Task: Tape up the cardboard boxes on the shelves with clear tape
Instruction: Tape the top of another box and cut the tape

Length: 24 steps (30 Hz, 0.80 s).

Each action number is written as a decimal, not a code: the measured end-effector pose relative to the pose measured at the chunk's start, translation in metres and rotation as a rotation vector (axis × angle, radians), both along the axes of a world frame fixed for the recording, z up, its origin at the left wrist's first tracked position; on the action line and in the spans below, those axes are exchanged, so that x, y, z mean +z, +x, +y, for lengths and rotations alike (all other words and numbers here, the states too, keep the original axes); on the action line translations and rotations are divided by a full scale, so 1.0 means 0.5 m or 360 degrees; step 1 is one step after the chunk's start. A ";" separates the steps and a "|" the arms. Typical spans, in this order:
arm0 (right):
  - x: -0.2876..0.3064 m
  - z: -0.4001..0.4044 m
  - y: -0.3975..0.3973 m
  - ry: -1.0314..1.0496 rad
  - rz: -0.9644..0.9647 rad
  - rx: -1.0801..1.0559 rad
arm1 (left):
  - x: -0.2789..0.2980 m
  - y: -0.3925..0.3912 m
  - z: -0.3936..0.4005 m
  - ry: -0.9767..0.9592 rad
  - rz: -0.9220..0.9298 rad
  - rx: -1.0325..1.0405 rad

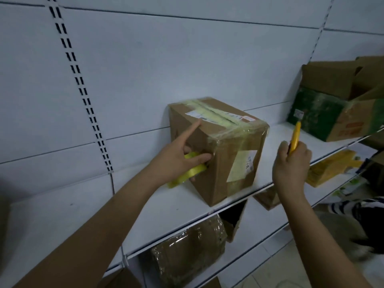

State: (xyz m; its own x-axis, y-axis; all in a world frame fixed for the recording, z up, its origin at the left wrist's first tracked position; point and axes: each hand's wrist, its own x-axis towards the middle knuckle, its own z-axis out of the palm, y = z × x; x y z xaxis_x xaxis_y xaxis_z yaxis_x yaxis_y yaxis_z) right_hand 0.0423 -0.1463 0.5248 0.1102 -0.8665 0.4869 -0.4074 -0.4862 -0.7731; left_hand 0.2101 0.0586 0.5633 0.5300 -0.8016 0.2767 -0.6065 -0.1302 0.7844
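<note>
Fingers (199, 157) round upright tape roll (188, 173)

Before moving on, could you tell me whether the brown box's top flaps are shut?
Shut: the box's top flaps lie flat, with tape along the seam.

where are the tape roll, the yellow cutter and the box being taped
tape roll (194, 172), head view, on the yellow outer rim below the left hand's fingers
cutter (295, 137), head view, on the yellow handle above the right hand
box (234, 161), head view, on the brown front face
</note>
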 end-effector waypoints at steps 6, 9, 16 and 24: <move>0.106 0.112 0.033 -0.0497 0.0124 0.0574 | -0.024 -0.083 -0.082 -0.0084 0.0221 -0.0049; 0.094 0.082 0.040 -0.0542 0.0257 0.0484 | -0.035 -0.105 -0.094 -0.0145 0.0438 -0.0020; 0.089 0.055 0.027 -0.0638 0.0382 0.0485 | -0.025 -0.097 -0.104 0.0290 0.0602 -0.0522; 0.080 0.071 0.021 -0.0650 0.0429 0.0365 | -0.032 -0.062 -0.105 0.0265 0.0700 -0.0483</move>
